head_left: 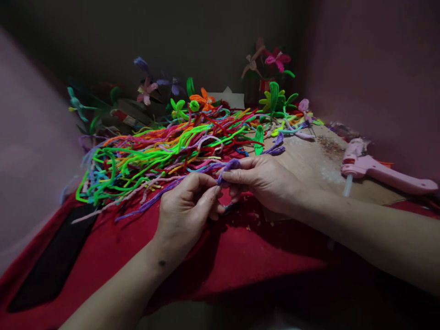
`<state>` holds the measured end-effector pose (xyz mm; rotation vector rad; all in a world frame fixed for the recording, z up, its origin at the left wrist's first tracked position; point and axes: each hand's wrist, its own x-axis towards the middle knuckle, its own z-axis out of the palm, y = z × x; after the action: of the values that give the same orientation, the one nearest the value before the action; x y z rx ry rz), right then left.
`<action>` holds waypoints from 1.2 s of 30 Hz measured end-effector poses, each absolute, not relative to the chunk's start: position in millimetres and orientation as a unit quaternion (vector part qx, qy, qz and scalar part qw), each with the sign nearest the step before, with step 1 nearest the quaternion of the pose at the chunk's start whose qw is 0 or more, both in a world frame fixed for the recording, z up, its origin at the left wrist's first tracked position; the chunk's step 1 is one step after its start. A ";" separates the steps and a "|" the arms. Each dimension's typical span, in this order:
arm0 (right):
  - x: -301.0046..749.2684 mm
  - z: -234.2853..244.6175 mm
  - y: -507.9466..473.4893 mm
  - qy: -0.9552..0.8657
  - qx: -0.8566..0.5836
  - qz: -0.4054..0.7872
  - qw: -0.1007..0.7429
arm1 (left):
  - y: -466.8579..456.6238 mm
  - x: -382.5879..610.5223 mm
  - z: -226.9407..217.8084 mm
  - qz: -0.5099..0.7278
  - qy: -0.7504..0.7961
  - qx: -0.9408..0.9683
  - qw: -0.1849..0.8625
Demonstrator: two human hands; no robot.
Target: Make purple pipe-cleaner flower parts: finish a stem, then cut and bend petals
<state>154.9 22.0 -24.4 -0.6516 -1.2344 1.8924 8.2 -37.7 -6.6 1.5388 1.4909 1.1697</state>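
My left hand (187,208) and my right hand (263,181) meet at the middle, over a red cloth (240,256). Both pinch a bent purple pipe cleaner (228,168) between thumb and fingers; its looped end sticks up above my right thumb. Just behind the hands lies a big heap of pipe cleaners (165,151) in green, pink, orange, blue and purple.
Finished pipe-cleaner flowers (277,59) stand along the back near the dark wall. A pink glue gun (378,172) lies on a brown cardboard sheet (309,160) at the right. A dark patch (51,266) shows in the cloth at the lower left.
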 end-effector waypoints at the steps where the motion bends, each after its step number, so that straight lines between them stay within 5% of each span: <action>1: 154.9 -24.0 21.6 -0.487 -0.261 0.739 0.385 | -37.5 8.3 -6.1 0.455 0.571 0.579 0.363; 15: 155.2 -22.3 20.0 -0.475 -0.264 0.752 0.373 | -35.3 7.4 -1.7 0.445 0.519 0.565 0.461; 26: 151.8 -26.4 19.2 -0.438 -0.226 0.790 0.364 | -26.8 -4.2 1.3 0.370 0.478 0.456 0.653; 36: 152.9 -24.7 17.8 -0.490 -0.233 0.768 0.342 | -25.7 -10.9 -1.6 0.356 0.466 0.445 0.677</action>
<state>152.9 17.8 -24.7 -0.6046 -1.2737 1.9958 -10.9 -25.7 -1.6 1.0008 1.0466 0.8006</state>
